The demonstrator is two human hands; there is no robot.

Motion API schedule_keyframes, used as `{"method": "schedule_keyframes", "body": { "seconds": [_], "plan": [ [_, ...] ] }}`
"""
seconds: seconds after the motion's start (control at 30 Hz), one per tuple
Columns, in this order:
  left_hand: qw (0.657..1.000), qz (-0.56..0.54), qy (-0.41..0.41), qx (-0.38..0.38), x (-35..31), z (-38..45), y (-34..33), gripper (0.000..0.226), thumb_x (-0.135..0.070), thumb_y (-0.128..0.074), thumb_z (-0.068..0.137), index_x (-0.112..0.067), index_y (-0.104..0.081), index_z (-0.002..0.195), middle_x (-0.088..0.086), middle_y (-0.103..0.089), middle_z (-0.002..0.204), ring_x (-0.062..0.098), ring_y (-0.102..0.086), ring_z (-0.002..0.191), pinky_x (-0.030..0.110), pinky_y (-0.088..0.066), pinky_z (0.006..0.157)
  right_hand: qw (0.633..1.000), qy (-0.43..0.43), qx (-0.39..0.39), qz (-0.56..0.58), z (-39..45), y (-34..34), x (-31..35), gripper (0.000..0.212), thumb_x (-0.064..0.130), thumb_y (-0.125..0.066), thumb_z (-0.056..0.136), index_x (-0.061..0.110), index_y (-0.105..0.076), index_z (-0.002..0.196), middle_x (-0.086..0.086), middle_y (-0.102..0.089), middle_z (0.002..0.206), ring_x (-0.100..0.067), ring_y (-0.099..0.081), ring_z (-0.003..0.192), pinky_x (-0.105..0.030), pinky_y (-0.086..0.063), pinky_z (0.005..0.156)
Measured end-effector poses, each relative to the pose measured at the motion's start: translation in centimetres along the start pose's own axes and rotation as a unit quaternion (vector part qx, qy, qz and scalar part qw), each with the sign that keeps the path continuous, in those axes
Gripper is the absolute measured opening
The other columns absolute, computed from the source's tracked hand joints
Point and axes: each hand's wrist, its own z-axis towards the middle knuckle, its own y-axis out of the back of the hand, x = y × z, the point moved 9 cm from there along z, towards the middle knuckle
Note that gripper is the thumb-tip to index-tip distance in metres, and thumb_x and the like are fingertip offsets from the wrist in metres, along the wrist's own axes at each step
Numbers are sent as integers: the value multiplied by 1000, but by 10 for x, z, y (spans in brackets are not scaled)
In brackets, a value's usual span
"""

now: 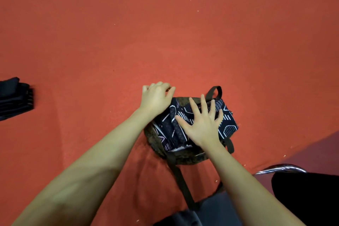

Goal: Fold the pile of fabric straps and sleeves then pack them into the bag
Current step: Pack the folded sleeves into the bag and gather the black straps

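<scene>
Bare skin is shown on both forearms, which reach in from the near edge toward the middle of the scene. The right hand (201, 124) is laid flat with its fingers straight and spread, pressed down on folded dark fabric (227, 121) printed with white lines. The left hand (156, 97) is set at the far left rim of the bag (189, 160), with its fingers curled over that edge; whether the rim is actually gripped cannot be told, since the fingertips are hidden behind the hand. Under the right hand, the patterned fabric is seen packed into the open mouth of the bag, with one folded piece lying toward the right and further folded pieces tucked beside it on the left. The bag itself is dark and brownish, resting on a red cloth surface (165, 33), and a black loop handle (214, 91) is seen standing up at its far side. A long black strap (181, 181) is trailed from the bag's near side toward the near edge. Well apart, at the left edge, a stack of folded dark fabric (15, 98) is left on the red surface. At the near right, a curved chrome bar (282, 168) and a black mass beside it are partly seen.
</scene>
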Motion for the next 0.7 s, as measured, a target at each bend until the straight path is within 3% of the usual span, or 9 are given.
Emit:
{"method": "schedule_keyframes", "body": {
  "seconds": [0.07, 0.13, 0.27, 0.47, 0.7],
  "plan": [
    [999, -14, 7, 29, -14, 18, -5, 45, -47, -33, 99, -17, -67, 105, 2, -62, 105, 24, -52, 106, 36, -23, 89, 1000, 5, 18, -7, 1, -3, 0, 102, 90, -10, 63, 37, -16, 150, 0, 1, 161, -30, 8, 146, -55, 7, 112],
    [997, 37, -9, 68, -26, 29, -18, 43, -46, -34, 100, -18, -64, 113, 3, -60, 115, 25, -49, 113, 38, -25, 94, 999, 23, 27, -10, -2, -8, 4, 103, 89, -12, 64, 34, -18, 151, -1, -5, 161, -30, 2, 146, -53, 5, 112],
    [970, 164, -43, 175, -26, 35, -60, 36, -39, -41, 99, -22, -59, 125, 5, -55, 127, 28, -43, 121, 40, -26, 100, 997, 17, -78, 25, 0, 5, -7, 72, 67, -26, 86, 24, -47, 140, -4, -32, 154, -35, -24, 141, -47, -9, 109],
    [938, 231, -105, 235, -38, 43, -87, 31, -42, -54, 93, -26, -65, 116, -1, -58, 112, 24, -43, 112, 41, -25, 94, 999, 23, -30, 2, 13, -15, -38, 66, 64, -14, 90, 35, -38, 145, 4, -20, 158, -24, -2, 147, -47, 8, 111],
    [956, 188, -83, 211, -16, 35, -86, 38, -45, -56, 91, -29, -61, 125, -6, -56, 122, 21, -40, 114, 41, -23, 97, 998, 34, -25, 36, 16, -29, -41, 58, 62, -18, 92, 41, -48, 137, 9, -23, 157, -22, -1, 147, -45, 8, 110]
  ]
}}
